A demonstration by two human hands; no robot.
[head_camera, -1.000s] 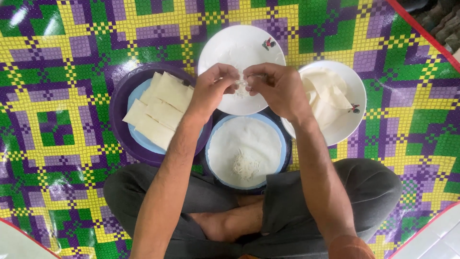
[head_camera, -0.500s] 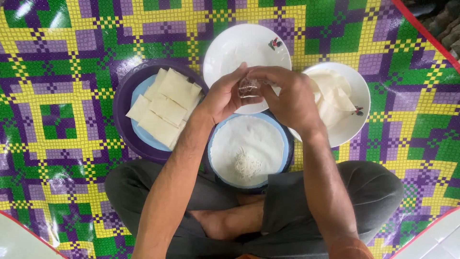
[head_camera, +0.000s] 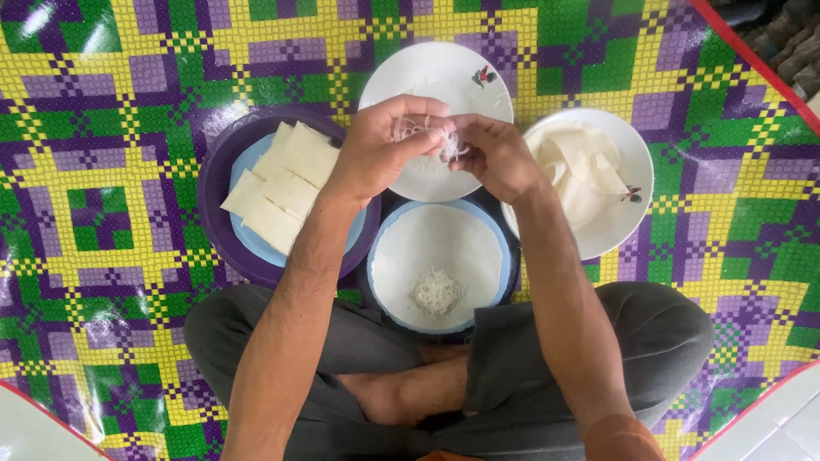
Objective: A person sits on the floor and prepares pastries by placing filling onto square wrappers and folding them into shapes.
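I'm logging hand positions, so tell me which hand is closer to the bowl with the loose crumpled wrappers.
The right hand. It hovers just left of the wrapper bowl, near its rim. The left hand is farther left, over the white plate beside the folded parcels.

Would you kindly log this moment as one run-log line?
left hand: pinching noodle strands | right hand: pulling same strands | below: round wrapper with noodle pile | left: folded parcels
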